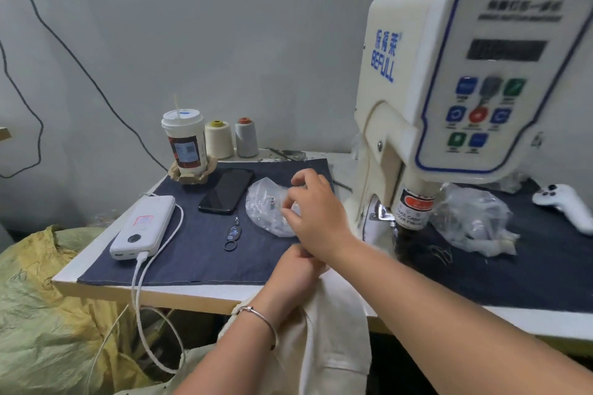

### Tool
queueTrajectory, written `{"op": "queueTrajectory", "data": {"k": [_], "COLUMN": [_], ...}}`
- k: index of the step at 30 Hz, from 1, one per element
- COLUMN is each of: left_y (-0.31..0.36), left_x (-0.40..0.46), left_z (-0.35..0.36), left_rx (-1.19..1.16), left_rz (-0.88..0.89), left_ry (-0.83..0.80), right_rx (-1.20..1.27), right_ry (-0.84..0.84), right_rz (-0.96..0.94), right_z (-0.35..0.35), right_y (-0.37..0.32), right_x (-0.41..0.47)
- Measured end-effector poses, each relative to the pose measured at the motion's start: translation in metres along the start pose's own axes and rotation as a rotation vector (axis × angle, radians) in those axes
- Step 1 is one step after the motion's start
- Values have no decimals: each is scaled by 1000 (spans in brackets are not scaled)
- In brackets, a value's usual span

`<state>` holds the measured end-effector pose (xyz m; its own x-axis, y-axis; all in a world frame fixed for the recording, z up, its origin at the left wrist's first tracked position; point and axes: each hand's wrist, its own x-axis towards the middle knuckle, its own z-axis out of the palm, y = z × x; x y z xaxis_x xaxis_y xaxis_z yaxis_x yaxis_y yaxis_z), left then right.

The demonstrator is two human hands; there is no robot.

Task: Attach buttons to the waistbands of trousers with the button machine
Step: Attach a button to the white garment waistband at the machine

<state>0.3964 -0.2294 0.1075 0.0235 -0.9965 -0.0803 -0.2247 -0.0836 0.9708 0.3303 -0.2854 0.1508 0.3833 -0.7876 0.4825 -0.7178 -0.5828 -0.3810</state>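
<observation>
At the button machine [465, 80], cream trousers [333, 324] hang off the table edge, gripped by the left hand [296, 266]; the right hand [313, 205] reaches, fingers loosely curled, into a bag of buttons [266, 208]. No button looks attached yet.

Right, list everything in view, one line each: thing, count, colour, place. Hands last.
button machine: one, cream with blue-edged panel, right on the table
table: one, white top
denim cloth: one, dark blue, covering the table
drink cup: one, white lid, straw, back left
thread cones: two, cream and grey, beside the cup
phone: one, black, on the cloth
power bank: one, white, cabled, left
key tag: one, dark, mid-cloth
plastic bags: two, clear, either side of the machine
controller: one, white, far right
trousers: one, cream, at table edge
sacks: yellow-green, lower left
left hand: grips the trousers, bracelet on wrist
right hand: over the left bag, fingers curled
</observation>
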Motion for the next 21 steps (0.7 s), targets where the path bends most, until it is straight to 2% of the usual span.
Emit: {"op": "queueTrajectory", "data": {"k": [3, 6, 9, 14, 18, 21], "left_y": [2, 0, -1, -6, -8, -11], "left_x": [-2, -2, -2, 0, 2, 4], "left_z": [5, 5, 2, 3, 4, 4], "left_rx": [126, 60, 77, 63, -7, -29], "left_rz": [73, 12, 20, -10, -48, -53], "left_ry": [44, 24, -62, -46, -63, -70], "right_rx": [88, 119, 69, -75, -160, -295], "right_ry": [31, 17, 51, 101, 198, 159], "right_rz": [-46, -82, -147, -188, -106, 9], "right_z": [-26, -45, -64, -98, -117, -114], "right_y": [-3, 2, 14, 55, 103, 139], "right_x": [-40, -82, -118, -153, -152, -143]}}
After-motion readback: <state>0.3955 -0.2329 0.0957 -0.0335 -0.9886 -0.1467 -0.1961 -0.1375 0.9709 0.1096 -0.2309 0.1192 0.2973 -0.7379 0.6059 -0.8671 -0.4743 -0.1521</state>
